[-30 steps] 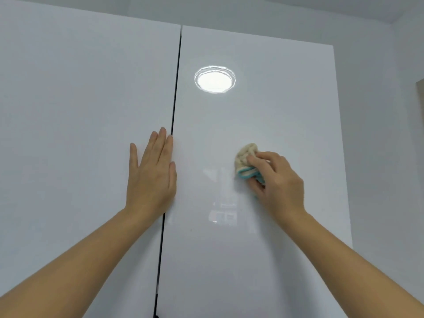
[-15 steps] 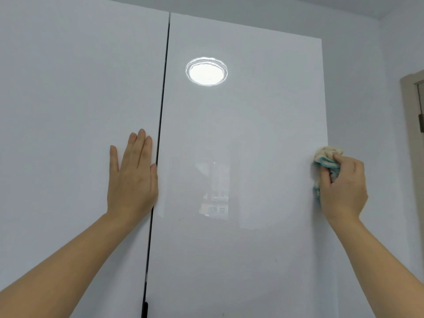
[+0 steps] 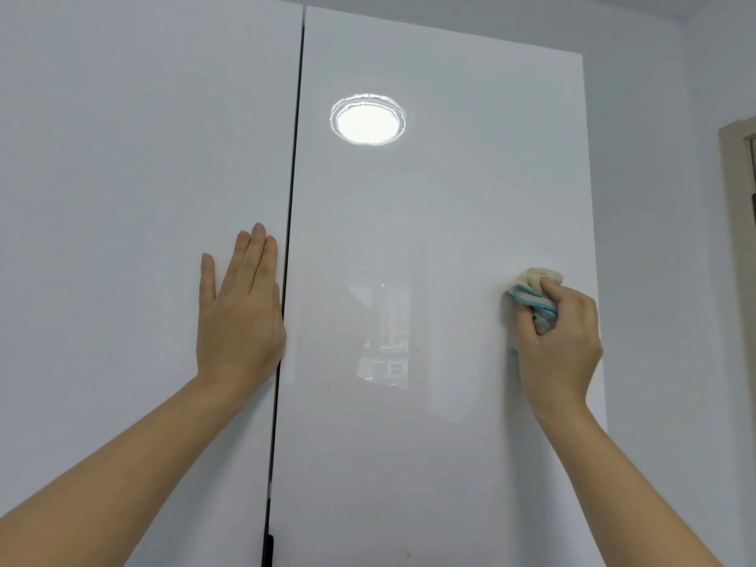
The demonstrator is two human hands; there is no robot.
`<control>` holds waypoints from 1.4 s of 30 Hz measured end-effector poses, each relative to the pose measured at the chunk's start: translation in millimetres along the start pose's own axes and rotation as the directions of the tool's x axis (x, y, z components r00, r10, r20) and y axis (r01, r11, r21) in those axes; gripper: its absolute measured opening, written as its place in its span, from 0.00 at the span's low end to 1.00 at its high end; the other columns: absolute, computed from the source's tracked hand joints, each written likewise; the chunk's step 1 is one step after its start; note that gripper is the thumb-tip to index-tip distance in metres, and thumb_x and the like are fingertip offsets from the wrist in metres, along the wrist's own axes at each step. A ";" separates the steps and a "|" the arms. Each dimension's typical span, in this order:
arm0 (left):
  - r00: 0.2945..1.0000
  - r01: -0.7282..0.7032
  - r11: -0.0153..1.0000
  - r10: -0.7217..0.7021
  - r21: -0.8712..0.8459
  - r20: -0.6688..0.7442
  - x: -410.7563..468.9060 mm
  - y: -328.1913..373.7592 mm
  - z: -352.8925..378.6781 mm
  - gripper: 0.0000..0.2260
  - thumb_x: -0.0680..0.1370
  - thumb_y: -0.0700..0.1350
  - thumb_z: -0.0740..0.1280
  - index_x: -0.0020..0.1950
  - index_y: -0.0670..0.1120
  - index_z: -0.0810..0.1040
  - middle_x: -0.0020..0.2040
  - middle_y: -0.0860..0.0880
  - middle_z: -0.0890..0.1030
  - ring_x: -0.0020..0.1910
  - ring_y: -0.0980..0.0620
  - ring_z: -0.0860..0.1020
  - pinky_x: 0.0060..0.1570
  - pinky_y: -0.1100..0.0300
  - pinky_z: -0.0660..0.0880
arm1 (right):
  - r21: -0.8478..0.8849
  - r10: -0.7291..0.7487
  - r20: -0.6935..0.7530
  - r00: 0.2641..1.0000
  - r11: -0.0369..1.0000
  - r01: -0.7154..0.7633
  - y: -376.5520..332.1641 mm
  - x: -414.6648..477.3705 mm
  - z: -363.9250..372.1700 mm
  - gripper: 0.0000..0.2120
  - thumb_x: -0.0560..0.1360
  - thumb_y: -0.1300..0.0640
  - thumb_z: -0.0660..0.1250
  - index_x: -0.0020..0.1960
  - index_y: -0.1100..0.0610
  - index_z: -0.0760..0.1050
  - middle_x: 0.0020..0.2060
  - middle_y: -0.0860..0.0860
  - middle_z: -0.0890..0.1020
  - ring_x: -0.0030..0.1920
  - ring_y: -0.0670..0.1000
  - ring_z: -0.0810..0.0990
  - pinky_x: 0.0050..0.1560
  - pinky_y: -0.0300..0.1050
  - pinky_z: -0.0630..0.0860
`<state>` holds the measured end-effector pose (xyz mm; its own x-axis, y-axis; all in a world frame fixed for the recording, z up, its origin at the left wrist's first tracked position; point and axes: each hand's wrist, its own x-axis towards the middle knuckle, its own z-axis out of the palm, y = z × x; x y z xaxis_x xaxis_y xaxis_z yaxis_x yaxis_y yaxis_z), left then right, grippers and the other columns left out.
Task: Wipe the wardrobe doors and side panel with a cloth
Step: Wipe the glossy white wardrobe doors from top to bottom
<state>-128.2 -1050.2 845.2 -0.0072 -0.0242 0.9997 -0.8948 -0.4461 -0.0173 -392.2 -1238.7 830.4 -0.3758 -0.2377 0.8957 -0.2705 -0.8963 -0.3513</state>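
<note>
Two glossy white wardrobe doors fill the view, the left door (image 3: 122,198) and the right door (image 3: 429,218), split by a thin dark gap. My left hand (image 3: 239,317) lies flat and open on the left door, right beside the gap. My right hand (image 3: 558,341) is closed around a bunched cream cloth with a teal edge (image 3: 534,290) and presses it on the right door, near its right edge at mid height.
A round ceiling lamp reflection (image 3: 367,119) shines high on the right door. A white wall (image 3: 662,239) runs to the right of the wardrobe, with a beige frame (image 3: 738,223) at the far right edge. A dark handle end (image 3: 268,548) shows low in the gap.
My right hand swept the cloth from mid-door to the right edge, then came back slightly left. My left hand stayed pressed on the left door.
</note>
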 end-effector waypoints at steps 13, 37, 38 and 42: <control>0.998 -0.060 0.998 0.060 -0.030 0.010 2.1 -13.6 -8.4 0.28 0.74 0.32 0.54 0.75 0.42 0.64 0.76 0.47 0.63 0.75 0.51 0.60 0.73 0.50 0.53 | 0.193 -0.323 0.079 0.943 0.933 0.303 -95.0 -70.8 62.5 0.18 0.67 0.64 0.71 0.57 0.58 0.80 0.53 0.53 0.79 0.52 0.52 0.79 0.51 0.41 0.75; 0.989 -0.123 0.991 0.126 -0.047 0.077 -40.6 0.3 -19.3 0.24 0.79 0.39 0.51 0.76 0.39 0.61 0.78 0.45 0.59 0.77 0.47 0.55 0.74 0.42 0.51 | 0.070 -0.562 0.299 0.771 0.819 0.570 -50.4 -91.3 18.6 0.26 0.63 0.64 0.75 0.60 0.54 0.76 0.56 0.52 0.80 0.48 0.56 0.80 0.35 0.48 0.78; 0.990 -0.118 0.992 0.121 -0.041 0.078 -44.4 3.1 -18.4 0.24 0.79 0.39 0.51 0.76 0.39 0.61 0.78 0.45 0.58 0.77 0.47 0.55 0.75 0.43 0.50 | 0.047 -0.531 0.297 0.794 0.838 0.543 -42.0 -86.7 13.8 0.27 0.62 0.65 0.75 0.60 0.53 0.76 0.57 0.51 0.79 0.49 0.55 0.79 0.36 0.48 0.79; 0.991 -0.096 0.995 0.098 -0.022 0.095 -55.8 5.6 -13.8 0.24 0.80 0.40 0.50 0.77 0.38 0.58 0.78 0.44 0.57 0.77 0.47 0.54 0.74 0.42 0.50 | -0.019 -0.438 0.260 0.861 0.889 0.458 -11.2 -67.3 -4.4 0.27 0.65 0.64 0.76 0.61 0.53 0.74 0.57 0.51 0.78 0.53 0.52 0.76 0.38 0.46 0.78</control>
<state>-139.0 -1039.0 789.5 -0.0524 -0.1532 0.9868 -0.8997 -0.4215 -0.1132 -367.8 -1211.0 772.8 0.0258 0.0902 0.9956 -0.4295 -0.8983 0.0925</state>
